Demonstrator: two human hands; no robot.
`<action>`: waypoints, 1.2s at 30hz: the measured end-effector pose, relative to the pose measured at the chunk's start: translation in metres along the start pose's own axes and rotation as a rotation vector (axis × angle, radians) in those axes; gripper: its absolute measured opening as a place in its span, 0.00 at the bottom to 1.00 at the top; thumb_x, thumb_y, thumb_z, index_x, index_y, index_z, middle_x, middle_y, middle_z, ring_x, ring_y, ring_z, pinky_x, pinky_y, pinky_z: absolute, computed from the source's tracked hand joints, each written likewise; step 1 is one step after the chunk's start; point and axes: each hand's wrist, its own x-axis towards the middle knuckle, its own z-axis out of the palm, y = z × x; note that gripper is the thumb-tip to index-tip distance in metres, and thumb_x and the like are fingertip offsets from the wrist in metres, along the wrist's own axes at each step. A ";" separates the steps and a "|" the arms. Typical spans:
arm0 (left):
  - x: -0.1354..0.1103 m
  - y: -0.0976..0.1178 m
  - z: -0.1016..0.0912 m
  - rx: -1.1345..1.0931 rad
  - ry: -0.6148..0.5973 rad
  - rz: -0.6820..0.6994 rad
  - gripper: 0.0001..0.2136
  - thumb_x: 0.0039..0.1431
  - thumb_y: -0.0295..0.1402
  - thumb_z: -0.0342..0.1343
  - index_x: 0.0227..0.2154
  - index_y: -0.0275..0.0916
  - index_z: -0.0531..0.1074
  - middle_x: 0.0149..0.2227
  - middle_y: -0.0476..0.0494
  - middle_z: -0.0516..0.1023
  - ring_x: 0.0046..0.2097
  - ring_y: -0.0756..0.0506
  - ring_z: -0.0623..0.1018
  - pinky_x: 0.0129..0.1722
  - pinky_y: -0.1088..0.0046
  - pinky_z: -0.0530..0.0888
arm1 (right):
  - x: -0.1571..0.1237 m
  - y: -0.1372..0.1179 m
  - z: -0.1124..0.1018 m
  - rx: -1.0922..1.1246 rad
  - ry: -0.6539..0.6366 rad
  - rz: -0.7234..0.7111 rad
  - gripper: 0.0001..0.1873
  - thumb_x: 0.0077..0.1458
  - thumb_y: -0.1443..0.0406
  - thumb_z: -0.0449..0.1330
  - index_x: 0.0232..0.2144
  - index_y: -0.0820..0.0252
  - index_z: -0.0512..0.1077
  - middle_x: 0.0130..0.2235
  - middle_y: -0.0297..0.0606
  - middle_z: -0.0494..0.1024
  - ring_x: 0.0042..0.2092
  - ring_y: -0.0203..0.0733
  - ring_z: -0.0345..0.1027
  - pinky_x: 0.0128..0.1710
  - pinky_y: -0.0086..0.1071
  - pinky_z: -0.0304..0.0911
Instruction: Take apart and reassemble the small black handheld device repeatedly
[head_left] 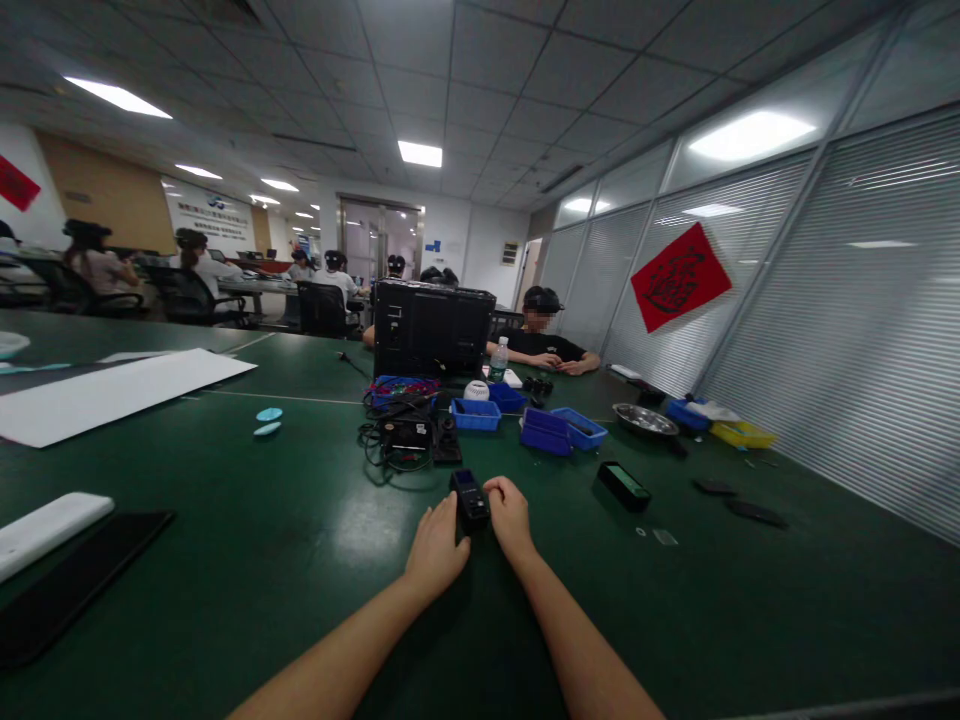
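A small black handheld device (470, 499) with a little screen at its far end sits between my two hands, just above or on the green table. My left hand (437, 547) is at its left side, fingers along the edge and thumb by its near end. At the right side, my right hand (511, 517) has curled fingers, their tips against the upper right edge. The palm sides of both hands are hidden. Beyond the device lie a black box-shaped unit (407, 440) with tangled cables and a black part with a knob (447, 440).
Blue bins (475, 415), a baseball (476, 391) and a water bottle (499, 361) stand ahead, before a large black monitor-like case (433, 328). To the right are an open black box (624, 485) and a metal bowl (645, 420). A person (544, 340) sits across the table (300, 560).
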 end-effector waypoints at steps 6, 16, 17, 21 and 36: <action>0.003 -0.011 -0.003 -0.032 0.043 -0.019 0.26 0.47 0.26 0.46 0.53 0.37 0.60 0.54 0.43 0.65 0.55 0.46 0.63 0.56 0.70 0.56 | -0.012 -0.021 0.002 -0.364 -0.159 -0.104 0.26 0.48 0.61 0.53 0.51 0.54 0.61 0.47 0.41 0.68 0.45 0.45 0.60 0.44 0.33 0.55; 0.003 -0.020 -0.006 -0.123 0.046 -0.063 0.24 0.48 0.28 0.48 0.52 0.37 0.60 0.50 0.43 0.69 0.52 0.47 0.67 0.53 0.71 0.60 | 0.008 0.006 -0.038 -0.657 -0.212 0.211 0.32 0.48 0.61 0.54 0.56 0.56 0.52 0.44 0.47 0.68 0.42 0.49 0.64 0.35 0.37 0.58; 0.003 -0.019 -0.007 -0.122 0.043 -0.064 0.24 0.48 0.28 0.48 0.52 0.37 0.60 0.50 0.43 0.69 0.51 0.47 0.67 0.53 0.71 0.60 | 0.012 0.011 -0.044 -0.669 -0.187 0.250 0.32 0.48 0.60 0.54 0.56 0.57 0.52 0.44 0.49 0.68 0.42 0.50 0.64 0.35 0.38 0.58; 0.002 -0.018 -0.008 -0.118 0.034 -0.076 0.24 0.48 0.28 0.49 0.51 0.36 0.60 0.50 0.42 0.69 0.51 0.47 0.68 0.52 0.71 0.61 | 0.019 0.023 -0.061 -0.684 -0.178 0.365 0.32 0.48 0.58 0.53 0.54 0.61 0.53 0.46 0.54 0.66 0.43 0.53 0.64 0.35 0.41 0.58; 0.002 -0.023 -0.006 -0.159 0.060 -0.035 0.23 0.49 0.28 0.48 0.51 0.38 0.60 0.48 0.44 0.71 0.50 0.47 0.69 0.51 0.70 0.62 | 0.022 0.032 -0.089 -0.716 -0.047 0.523 0.29 0.50 0.55 0.49 0.53 0.61 0.55 0.45 0.50 0.67 0.45 0.52 0.63 0.36 0.40 0.60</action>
